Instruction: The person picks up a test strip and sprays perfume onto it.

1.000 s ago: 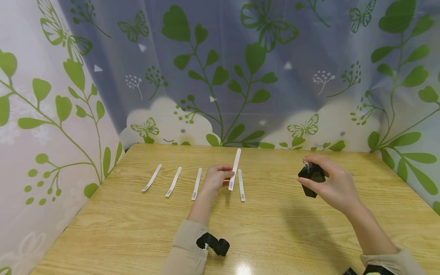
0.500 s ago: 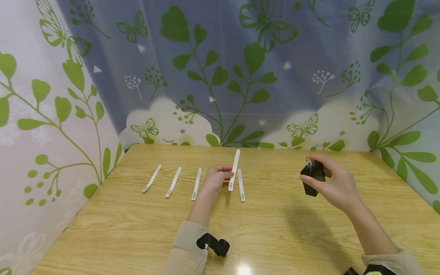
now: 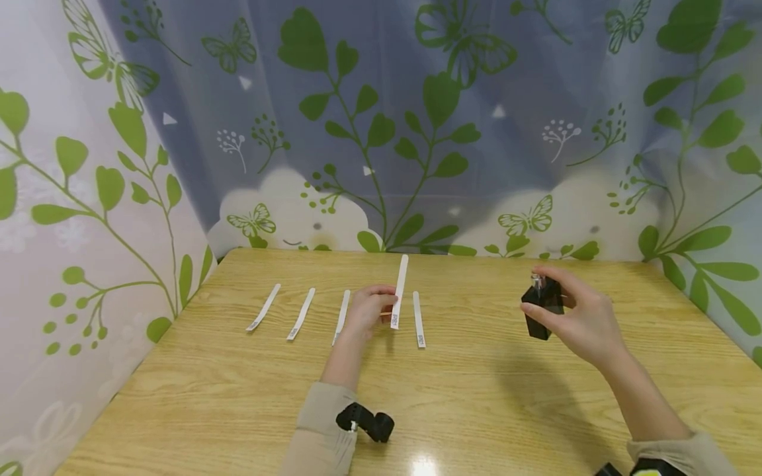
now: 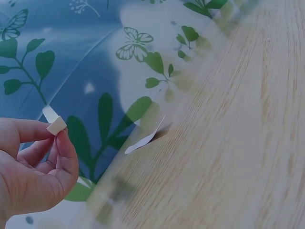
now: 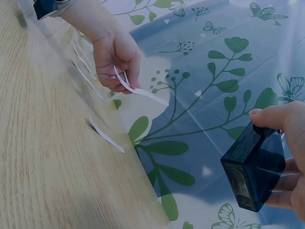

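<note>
Near the middle of the table, my left hand point(image 3: 364, 311) pinches a white perfume test strip point(image 3: 400, 285) between thumb and fingers. The strip stands tilted, its printed end toward me, above the tabletop; the left wrist view shows that end of the strip point(image 4: 57, 125) at the fingertips. To the right, my right hand point(image 3: 586, 324) grips a black perfume bottle point(image 3: 544, 296) in the air, thumb on one side, index fingertip on top at the clear spray nozzle. In the right wrist view the bottle point(image 5: 251, 168) is tilted, its base toward the camera.
One more test strip point(image 3: 419, 320) lies just right of my left hand. Several others, among them a strip point(image 3: 300, 315) and the leftmost strip point(image 3: 264, 309), lie in a row to the left. Behind the wooden table point(image 3: 452, 396) hangs a leaf-patterned curtain point(image 3: 393, 185).
My left hand has shifted slightly left with its test strip, leaving a wider gap to the strip on its right. The bottle in my right hand has moved a little to the right.
</note>
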`<act>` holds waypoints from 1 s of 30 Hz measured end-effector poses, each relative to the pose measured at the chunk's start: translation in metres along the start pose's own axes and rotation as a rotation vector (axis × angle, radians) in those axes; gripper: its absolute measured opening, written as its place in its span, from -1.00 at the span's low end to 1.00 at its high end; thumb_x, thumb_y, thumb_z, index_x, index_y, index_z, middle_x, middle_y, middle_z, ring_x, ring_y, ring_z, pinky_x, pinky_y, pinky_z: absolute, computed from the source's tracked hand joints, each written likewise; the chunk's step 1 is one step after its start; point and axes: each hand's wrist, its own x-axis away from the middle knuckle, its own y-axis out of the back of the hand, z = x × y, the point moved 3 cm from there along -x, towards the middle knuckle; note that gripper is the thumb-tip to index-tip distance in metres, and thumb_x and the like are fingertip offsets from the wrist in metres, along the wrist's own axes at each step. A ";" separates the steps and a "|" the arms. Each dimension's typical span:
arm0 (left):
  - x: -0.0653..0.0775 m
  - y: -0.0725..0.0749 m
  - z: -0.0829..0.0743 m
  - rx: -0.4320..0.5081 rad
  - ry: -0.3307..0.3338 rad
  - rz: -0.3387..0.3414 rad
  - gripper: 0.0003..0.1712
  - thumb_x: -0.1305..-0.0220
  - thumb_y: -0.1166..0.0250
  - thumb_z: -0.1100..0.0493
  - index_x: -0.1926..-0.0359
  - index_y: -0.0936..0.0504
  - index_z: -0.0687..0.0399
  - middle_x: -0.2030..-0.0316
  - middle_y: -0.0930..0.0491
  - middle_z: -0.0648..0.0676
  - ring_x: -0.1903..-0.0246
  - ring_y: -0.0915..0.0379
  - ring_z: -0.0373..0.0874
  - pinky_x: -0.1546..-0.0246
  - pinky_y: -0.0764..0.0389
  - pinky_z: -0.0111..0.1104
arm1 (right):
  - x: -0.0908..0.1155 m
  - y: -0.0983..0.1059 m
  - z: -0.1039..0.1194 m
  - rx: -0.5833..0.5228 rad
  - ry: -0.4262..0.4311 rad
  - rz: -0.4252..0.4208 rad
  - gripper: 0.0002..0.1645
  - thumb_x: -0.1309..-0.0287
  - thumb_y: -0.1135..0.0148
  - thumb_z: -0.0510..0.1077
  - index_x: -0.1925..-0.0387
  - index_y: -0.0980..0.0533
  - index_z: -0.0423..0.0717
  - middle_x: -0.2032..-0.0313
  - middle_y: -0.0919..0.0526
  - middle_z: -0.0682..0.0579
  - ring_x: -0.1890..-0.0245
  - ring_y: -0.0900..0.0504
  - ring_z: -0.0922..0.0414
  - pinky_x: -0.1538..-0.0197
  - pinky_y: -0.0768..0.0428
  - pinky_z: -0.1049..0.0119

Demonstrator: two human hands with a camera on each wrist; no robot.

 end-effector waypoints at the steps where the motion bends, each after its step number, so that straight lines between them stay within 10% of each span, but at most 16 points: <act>1: 0.000 0.001 0.000 0.004 0.000 -0.004 -0.79 -0.17 -0.14 0.43 0.16 -0.54 0.44 0.44 -0.49 0.06 0.47 -0.43 -0.14 0.45 -0.50 -0.37 | 0.000 0.000 0.000 -0.002 0.001 0.000 -0.36 0.00 -0.39 -0.15 -0.15 -0.41 -0.15 -0.02 -0.50 -0.22 0.22 -0.60 -0.16 0.29 -0.39 0.72; 30: 0.003 0.027 0.012 -0.126 0.067 -0.127 -0.75 -0.18 -0.10 0.49 0.12 -0.56 0.49 0.48 -0.52 0.13 0.56 -0.41 -0.18 0.56 -0.50 -0.42 | 0.001 -0.004 -0.002 -0.007 -0.001 0.016 -0.33 0.00 -0.39 -0.14 -0.18 -0.39 -0.11 -0.04 -0.50 -0.16 0.18 -0.58 -0.10 0.24 -0.39 0.73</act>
